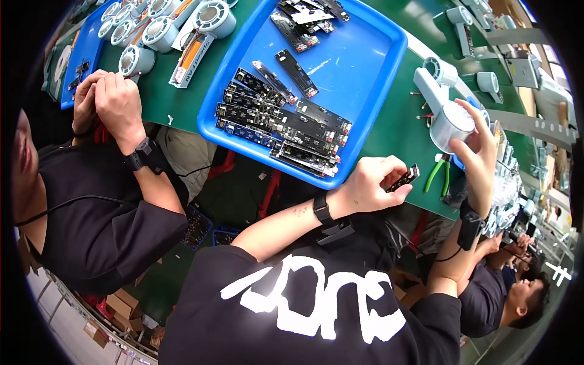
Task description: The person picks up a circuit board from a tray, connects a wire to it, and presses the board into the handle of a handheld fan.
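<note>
My left hand [369, 184] is closed, its thumb and fingers pinching one end of a small dark circuit board [410, 175] in front of the blue tray. My right hand [480, 152] curls round the rim of a pale grey round plastic housing [449, 125], which has a flat arm reaching up and left. The housing is tilted, with its round face toward my palm; some fingers are hidden behind it. Beside my left hand, the blue tray [205, 115] carries several long black circuit boards [298, 125], mostly stacked along its near side.
Green-handled pliers [438, 173] lie below the housing on the green table [389, 131]. Another pale housing [439, 70] stands behind it. Several round housings [159, 33] crowd the far left. At left, a co-worker's hands [112, 100] work near a second blue tray [88, 39].
</note>
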Available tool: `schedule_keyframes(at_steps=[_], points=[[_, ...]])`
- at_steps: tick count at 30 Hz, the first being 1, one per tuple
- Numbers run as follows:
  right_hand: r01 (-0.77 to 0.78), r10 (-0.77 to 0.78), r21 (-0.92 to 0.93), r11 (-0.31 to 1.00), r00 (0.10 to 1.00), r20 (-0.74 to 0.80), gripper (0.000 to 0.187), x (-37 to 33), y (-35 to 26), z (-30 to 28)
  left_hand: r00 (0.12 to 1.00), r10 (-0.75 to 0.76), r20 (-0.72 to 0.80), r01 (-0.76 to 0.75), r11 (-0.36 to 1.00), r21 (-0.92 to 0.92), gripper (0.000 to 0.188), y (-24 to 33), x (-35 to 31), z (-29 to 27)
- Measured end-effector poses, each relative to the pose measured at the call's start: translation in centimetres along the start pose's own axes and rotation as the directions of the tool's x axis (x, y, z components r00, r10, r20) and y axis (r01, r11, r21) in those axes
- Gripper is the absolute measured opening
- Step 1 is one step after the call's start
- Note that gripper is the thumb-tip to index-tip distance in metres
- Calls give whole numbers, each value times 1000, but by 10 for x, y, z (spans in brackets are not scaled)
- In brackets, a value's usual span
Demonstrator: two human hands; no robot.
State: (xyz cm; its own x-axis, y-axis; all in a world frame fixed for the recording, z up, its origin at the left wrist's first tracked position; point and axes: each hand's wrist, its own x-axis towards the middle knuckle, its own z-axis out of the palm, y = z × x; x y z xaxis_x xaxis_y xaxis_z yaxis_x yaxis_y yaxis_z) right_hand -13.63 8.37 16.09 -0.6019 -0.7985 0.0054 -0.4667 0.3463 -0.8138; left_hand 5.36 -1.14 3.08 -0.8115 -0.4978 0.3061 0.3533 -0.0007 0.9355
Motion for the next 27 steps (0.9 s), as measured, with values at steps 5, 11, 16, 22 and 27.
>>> schedule_keyframes(at_steps=[5, 11, 16, 22, 27], points=[[-205, 176, 400, 894, 978, 107, 55, -7, 2, -23, 999, 42, -5, -42, 999, 14, 21, -3, -2, 0], [-489, 304, 491, 721, 860, 409, 54, 11, 38, -24, 1000, 23, -13, -23, 1000, 5, 22, -3, -4, 1], [-640, 555, 362, 678, 768, 318, 46, 25, 50, 0, 1000, 15, -18, -14, 999, 50, 21, -2, -2, 4], [-579, 498, 146, 802, 784, 371, 41, 51, 30, 26, 996, -93, 13, 92, 993, 68, 19, 3, 1, 2], [-462, 423, 43, 886, 842, 336, 38, 52, 33, 36, 988, -150, 36, 146, 983, 112, 17, 3, 1, 2]])
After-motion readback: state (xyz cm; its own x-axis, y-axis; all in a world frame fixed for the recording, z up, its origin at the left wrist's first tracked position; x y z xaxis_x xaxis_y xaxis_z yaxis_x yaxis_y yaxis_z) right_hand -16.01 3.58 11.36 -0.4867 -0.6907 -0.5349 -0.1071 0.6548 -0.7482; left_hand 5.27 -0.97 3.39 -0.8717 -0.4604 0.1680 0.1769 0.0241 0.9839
